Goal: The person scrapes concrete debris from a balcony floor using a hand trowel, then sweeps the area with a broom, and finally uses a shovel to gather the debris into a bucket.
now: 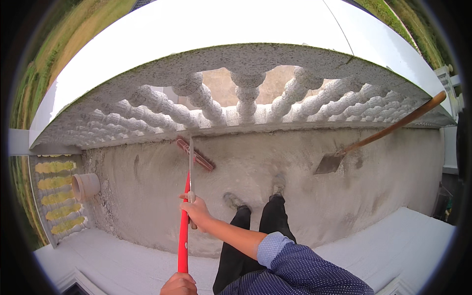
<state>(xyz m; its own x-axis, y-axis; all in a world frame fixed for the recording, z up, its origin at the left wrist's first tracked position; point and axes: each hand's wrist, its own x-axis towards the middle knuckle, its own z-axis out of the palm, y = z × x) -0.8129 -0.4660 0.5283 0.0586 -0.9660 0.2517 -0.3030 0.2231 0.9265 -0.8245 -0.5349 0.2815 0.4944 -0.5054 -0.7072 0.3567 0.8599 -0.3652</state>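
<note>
Both hands are closed around the red pole (183, 246) of a brush: the left hand (178, 285) low down at the lower edge of view, the right hand (196, 211) farther up, its fingers also wrapped about a long grey tool (191, 167) lying along the pole. The brush head (202, 160) is at the floor (137, 201) near the balustrade (246, 105). A shovel (381, 133) leans there, well to the right.

Pale balusters (247, 101) line the grey concrete floor (260, 157).
</note>
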